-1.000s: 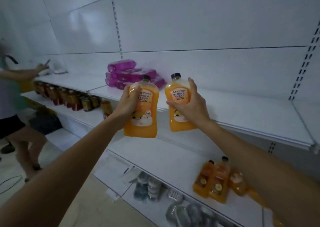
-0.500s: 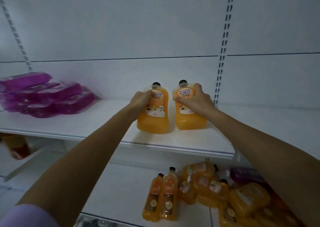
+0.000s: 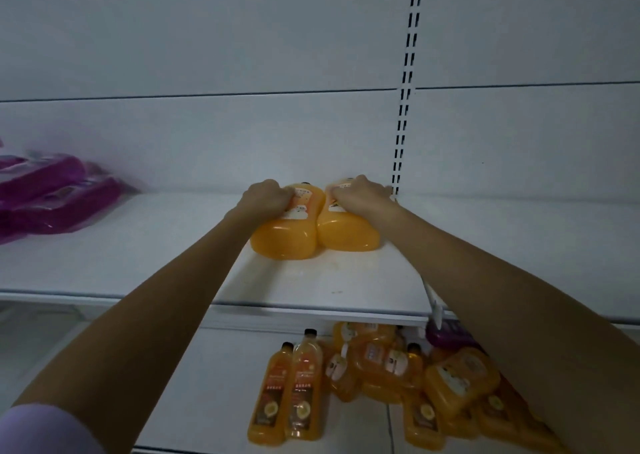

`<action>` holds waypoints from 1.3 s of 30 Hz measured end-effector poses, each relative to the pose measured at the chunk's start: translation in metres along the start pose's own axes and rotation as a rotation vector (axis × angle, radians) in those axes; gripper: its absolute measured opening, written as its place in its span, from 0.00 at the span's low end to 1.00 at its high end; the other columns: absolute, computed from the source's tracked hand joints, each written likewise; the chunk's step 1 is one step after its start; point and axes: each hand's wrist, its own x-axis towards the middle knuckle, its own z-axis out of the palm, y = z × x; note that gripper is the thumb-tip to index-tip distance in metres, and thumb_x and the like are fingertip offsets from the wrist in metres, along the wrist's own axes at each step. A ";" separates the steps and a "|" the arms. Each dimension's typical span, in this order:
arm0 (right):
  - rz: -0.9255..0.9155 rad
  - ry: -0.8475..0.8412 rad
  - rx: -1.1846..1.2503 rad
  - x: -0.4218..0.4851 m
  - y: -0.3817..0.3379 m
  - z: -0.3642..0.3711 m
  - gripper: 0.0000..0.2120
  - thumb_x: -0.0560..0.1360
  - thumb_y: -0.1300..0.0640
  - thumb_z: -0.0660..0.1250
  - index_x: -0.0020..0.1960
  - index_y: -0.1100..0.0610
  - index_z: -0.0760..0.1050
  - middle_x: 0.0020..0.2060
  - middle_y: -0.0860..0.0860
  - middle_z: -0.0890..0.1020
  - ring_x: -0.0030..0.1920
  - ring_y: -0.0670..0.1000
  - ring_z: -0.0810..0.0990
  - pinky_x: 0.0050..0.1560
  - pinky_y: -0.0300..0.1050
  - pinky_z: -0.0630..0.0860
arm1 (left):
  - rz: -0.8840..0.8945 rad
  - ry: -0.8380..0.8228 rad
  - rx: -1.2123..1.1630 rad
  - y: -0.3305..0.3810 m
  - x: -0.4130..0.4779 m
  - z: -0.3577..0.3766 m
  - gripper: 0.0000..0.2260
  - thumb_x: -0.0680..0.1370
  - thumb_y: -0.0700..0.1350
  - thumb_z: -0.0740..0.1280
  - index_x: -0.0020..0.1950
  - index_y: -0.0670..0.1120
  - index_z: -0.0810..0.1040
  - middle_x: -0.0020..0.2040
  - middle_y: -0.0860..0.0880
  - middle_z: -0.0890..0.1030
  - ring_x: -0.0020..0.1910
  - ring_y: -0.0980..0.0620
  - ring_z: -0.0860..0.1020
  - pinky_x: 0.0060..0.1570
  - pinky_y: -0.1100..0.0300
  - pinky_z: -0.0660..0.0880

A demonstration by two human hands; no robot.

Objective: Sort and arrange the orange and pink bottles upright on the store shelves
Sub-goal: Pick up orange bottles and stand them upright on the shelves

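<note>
On the lower shelf (image 3: 207,384) a heap of orange bottles (image 3: 398,363) awaits sorting. Higher, my left hand (image 3: 265,195) and right hand (image 3: 360,194) curl round the left orange bottle (image 3: 287,237) and right orange bottle (image 3: 348,234), which stand touching, deep on the upper shelf (image 3: 138,246). I judge the placing nearly done: release comes next. Pink bottles (image 3: 52,194) lie at far left.

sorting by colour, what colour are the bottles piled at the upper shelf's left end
The pile of plastic bottles is magenta pink; the head view shows it.
</note>
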 end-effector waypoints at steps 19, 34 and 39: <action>-0.676 0.287 0.051 -0.127 -0.035 0.016 0.28 0.76 0.57 0.62 0.74 0.58 0.61 0.70 0.54 0.69 0.70 0.55 0.63 0.65 0.48 0.65 | 0.155 0.282 -0.123 -0.070 -0.189 -0.041 0.16 0.78 0.47 0.63 0.66 0.47 0.74 0.63 0.47 0.77 0.59 0.51 0.76 0.56 0.62 0.68; -0.663 -0.043 -0.005 -0.226 0.065 0.118 0.23 0.75 0.59 0.63 0.70 0.57 0.66 0.64 0.54 0.73 0.63 0.54 0.72 0.58 0.50 0.73 | -0.029 0.181 -0.126 -0.156 -0.306 0.051 0.15 0.77 0.43 0.64 0.64 0.44 0.76 0.61 0.45 0.78 0.56 0.50 0.77 0.53 0.63 0.68; -0.417 -0.120 0.023 -0.187 0.105 0.152 0.22 0.76 0.56 0.63 0.70 0.56 0.65 0.63 0.57 0.74 0.61 0.57 0.74 0.57 0.50 0.74 | -0.067 0.100 -0.166 -0.177 -0.271 0.096 0.15 0.77 0.44 0.66 0.64 0.45 0.75 0.62 0.45 0.78 0.57 0.49 0.76 0.55 0.60 0.70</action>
